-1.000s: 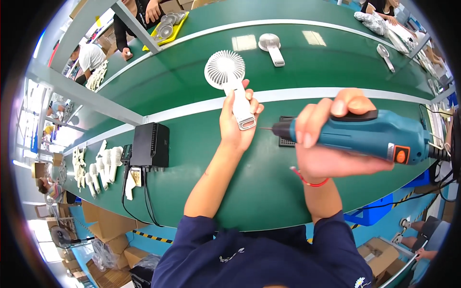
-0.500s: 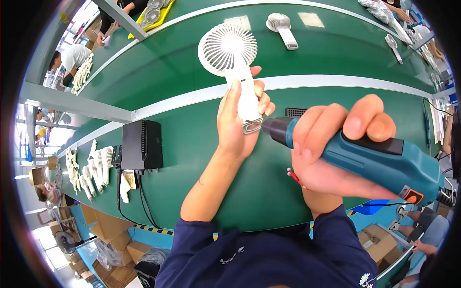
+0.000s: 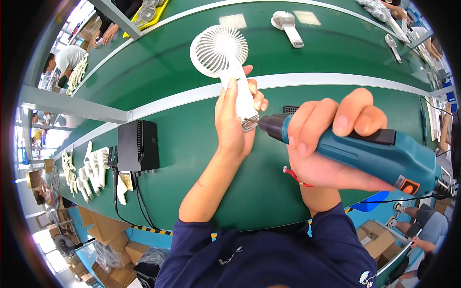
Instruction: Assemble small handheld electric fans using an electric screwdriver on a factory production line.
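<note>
A white handheld fan is gripped by its handle in my left hand, its round grille pointing away from me. My right hand is wrapped round a teal electric screwdriver, with fingers over its black lever. The tool's dark nose points left, and its thin bit meets the lower end of the fan's handle, by a grey loop-shaped part. Whether a screw sits under the bit is too small to tell.
A black box with cables stands left on the green bench, beside several white fan parts. A small black perforated block lies behind the tool. Another white fan rests on the conveyor beyond the pale rail. Other people work around.
Both hands, with the fan and the screwdriver, have shifted slightly left in the view. The bit stays at the handle's lower end. The fan on the conveyor appears slightly farther right.
</note>
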Demonstrator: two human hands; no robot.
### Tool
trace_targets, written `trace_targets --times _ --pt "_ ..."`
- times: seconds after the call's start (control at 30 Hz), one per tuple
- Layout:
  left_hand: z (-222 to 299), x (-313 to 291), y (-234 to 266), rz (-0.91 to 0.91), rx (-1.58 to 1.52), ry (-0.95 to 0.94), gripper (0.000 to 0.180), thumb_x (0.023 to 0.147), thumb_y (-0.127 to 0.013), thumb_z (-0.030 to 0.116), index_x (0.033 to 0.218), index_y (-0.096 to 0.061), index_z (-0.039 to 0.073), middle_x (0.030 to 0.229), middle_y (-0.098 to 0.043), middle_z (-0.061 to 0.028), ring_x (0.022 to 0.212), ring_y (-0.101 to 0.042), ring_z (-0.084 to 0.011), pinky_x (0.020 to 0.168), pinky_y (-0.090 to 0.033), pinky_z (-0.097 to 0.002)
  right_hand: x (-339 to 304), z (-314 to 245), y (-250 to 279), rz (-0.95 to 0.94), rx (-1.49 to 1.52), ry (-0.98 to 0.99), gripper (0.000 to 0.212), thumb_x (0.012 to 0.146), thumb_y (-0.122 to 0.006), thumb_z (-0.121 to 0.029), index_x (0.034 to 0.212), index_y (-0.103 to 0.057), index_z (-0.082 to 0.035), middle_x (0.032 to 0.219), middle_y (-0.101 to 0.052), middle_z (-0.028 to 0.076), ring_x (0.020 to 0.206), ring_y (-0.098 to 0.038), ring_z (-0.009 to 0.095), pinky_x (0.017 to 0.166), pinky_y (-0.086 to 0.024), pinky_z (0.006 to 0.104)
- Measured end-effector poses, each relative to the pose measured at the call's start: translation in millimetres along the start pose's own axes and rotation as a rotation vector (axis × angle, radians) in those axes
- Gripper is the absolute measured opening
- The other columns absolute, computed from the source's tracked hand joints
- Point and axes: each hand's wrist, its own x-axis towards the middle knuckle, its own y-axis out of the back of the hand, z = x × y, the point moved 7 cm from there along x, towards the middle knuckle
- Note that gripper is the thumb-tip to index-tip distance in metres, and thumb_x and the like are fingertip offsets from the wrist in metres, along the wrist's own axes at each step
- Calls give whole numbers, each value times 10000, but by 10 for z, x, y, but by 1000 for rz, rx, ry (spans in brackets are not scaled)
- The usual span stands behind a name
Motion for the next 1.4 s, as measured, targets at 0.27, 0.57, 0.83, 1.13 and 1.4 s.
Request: trace_targets --times 0.27,0.57,0.83,1.13,1.4 --pt "40 49 34 69 115 -100 360 1011 -474 250 1256 -427 -9 857 -481 -47 697 -489 -137 652 -452 -299 97 -241 86 174 -4 122 763 872 -428 -733 1135 -519 -22 1029 -502 76 522 -495 162 442 -392 336" --pt "-64 -51 -35 -121 209 81 364 874 -677 86 1155 -460 4 960 -679 -172 692 -626 -157 560 -498 -272 95 -178 458 199 -26 143 799 849 -455 -748 1186 -539 -28 1062 -519 80 536 -481 146 456 -374 289" --pt "-49 80 172 62 20 64 239 937 -594 81 1131 -469 17 855 -585 -96 741 -551 -163 651 -457 -296 84 -246 121 33 -77 90 764 873 -458 -708 1203 -510 -21 1106 -492 84 572 -512 204 512 -401 353" --pt "39 -11 -13 13 75 28 180 947 -581 79 1083 -484 13 793 -535 -65 705 -515 -149 627 -426 -295 22 -159 70 -82 -34 -14 757 844 -562 -668 1246 -505 -30 1148 -481 102 617 -546 262 558 -421 399" --pt "55 -9 10 34 105 25 191 938 -600 84 1078 -489 17 773 -544 -58 698 -523 -137 616 -424 -281 -35 -107 -26 -61 -83 -45 706 840 -583 -652 1144 -507 -19 1113 -475 123 607 -550 284 538 -422 416"
